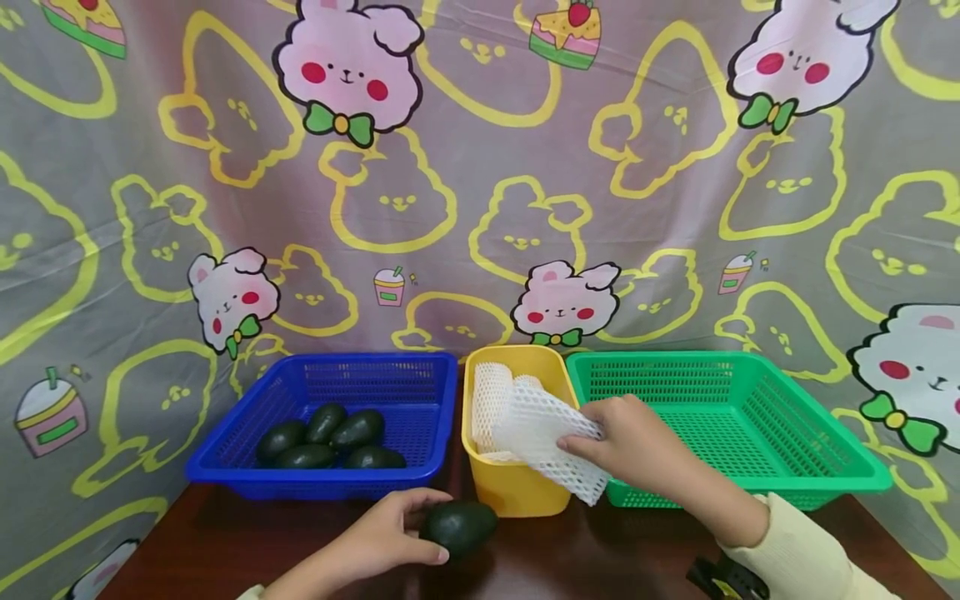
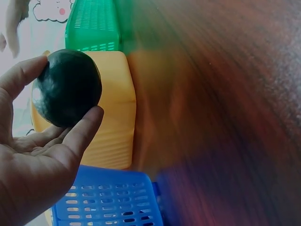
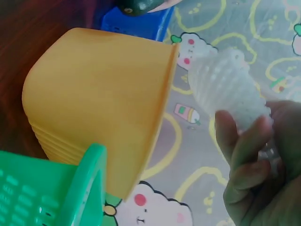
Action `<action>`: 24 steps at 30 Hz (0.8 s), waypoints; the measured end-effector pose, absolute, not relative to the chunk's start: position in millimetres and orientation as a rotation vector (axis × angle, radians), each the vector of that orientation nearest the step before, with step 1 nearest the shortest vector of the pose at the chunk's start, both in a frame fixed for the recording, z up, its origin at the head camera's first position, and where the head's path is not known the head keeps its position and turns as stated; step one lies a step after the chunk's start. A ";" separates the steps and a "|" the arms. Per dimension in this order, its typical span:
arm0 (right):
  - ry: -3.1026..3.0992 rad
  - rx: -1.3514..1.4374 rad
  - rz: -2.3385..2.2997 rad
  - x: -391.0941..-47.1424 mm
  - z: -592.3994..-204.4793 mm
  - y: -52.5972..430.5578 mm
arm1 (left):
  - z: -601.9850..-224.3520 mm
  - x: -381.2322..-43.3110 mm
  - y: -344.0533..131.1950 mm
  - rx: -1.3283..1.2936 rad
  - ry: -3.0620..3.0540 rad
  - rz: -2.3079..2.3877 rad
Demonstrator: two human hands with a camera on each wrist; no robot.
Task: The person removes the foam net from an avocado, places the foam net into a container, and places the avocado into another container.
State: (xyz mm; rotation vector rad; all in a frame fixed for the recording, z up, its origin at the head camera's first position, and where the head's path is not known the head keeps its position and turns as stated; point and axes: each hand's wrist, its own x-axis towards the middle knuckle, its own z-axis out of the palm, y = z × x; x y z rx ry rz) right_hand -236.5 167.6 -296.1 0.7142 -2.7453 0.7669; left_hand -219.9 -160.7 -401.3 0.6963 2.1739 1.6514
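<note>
My left hand (image 1: 397, 533) grips a dark green avocado (image 1: 461, 527) just above the table, in front of the yellow bin (image 1: 517, 487). The left wrist view shows that avocado (image 2: 70, 89) between the thumb and fingers. My right hand (image 1: 630, 437) pinches a white foam net sleeve (image 1: 555, 433) over the bin's right rim. In the right wrist view the sleeve (image 3: 225, 89) sticks out from the curled fingers (image 3: 251, 141). More white foam nets (image 1: 491, 400) stand inside the bin. Several avocados (image 1: 358, 429) lie in the blue basket (image 1: 420, 383) on the left.
A green basket (image 1: 817, 433) stands right of the bin, its mesh floor showing. All containers sit side by side on a dark brown table (image 1: 540, 567). A cartoon-print cloth (image 1: 480, 167) hangs behind them. A black object (image 1: 727, 579) is by the right sleeve.
</note>
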 end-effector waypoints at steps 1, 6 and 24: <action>-2.749 0.669 0.784 -240.1 -296.2 165.2 | -401.3 -220.2 -160.6 0.699 2.174 1.654; -2.716 0.457 0.816 -262.1 -296.9 153.9 | -402.0 -221.0 -162.0 0.711 2.175 1.670; -2.805 0.251 0.601 -321.9 -316.6 114.9 | -403.1 -223.0 -166.8 0.727 2.219 1.648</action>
